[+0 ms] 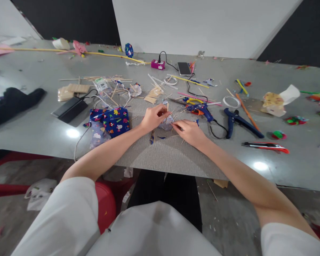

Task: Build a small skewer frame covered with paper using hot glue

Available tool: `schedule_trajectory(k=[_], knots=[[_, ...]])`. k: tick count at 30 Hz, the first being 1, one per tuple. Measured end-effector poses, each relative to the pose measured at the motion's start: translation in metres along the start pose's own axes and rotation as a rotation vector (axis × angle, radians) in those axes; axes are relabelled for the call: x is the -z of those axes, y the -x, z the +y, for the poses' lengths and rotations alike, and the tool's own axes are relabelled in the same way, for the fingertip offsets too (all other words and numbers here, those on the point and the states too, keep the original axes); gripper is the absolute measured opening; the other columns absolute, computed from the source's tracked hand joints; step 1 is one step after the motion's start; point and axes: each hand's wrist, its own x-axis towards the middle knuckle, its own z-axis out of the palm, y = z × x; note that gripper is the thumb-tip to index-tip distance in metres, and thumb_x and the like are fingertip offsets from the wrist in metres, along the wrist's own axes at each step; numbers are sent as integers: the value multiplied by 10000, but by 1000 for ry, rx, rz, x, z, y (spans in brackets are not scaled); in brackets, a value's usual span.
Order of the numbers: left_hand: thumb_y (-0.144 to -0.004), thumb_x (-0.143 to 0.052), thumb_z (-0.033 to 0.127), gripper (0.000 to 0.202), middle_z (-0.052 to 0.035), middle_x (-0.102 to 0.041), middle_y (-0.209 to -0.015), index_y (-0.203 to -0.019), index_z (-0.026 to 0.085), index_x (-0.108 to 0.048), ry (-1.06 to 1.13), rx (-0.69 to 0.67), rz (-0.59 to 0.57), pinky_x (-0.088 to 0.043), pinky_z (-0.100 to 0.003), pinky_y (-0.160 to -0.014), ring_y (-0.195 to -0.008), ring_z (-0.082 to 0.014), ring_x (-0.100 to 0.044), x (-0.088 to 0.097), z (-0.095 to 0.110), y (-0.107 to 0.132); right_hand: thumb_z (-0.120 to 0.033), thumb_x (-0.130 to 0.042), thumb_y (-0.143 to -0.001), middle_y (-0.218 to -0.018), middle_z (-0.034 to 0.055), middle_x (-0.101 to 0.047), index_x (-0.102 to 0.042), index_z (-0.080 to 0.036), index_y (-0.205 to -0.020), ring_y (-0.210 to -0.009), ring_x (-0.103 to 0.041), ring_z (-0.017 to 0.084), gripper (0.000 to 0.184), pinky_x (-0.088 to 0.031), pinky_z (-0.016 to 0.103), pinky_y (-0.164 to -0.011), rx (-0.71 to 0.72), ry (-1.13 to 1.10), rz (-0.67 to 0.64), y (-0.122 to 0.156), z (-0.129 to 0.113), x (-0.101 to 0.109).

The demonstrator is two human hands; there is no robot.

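My left hand (153, 117) is closed in a pinch on a thin wooden stick (167, 106) that stands up over a small pale paper piece (166, 124) on the grey mat (160, 153). My right hand (188, 131) lies just right of that piece, fingers curled, its fingertips pinching at the piece's edge among loose sticks. Several thin sticks are scattered around both hands. What the right fingers grip is too small to make out.
A blue patterned cloth (110, 121) lies left of my hands, a blue glue gun (200, 108) and blue pliers (238, 121) to the right. A red box cutter (265, 145), tape ring (231, 101), phone (184, 68), black power bank (69, 108) and stick bundles (153, 94) crowd the table.
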Motion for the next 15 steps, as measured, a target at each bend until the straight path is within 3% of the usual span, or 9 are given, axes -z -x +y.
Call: schedule_trajectory(k=[9, 15], knots=[[-980, -672, 490, 312, 21, -681, -693, -888, 193, -656, -11, -17, -6, -459, -225, -557, -528, -86, -582, 0, -3, 0, -318, -546, -1070, -1058, 131, -758, -715, -176, -1216, -967, -723, 280, 265, -596, 440, -878, 55, 40, -97, -3, 0, 9], [-981, -668, 511, 341, 13, -683, -701, -882, 186, -657, 22, -2, 2, -451, -220, -533, -511, -80, -568, 0, -1, 0, -239, -542, -1043, -1206, 162, -722, -676, -183, -1279, -1112, -701, 310, 278, -598, 493, -963, 73, 48, -123, -4, 2, 12]])
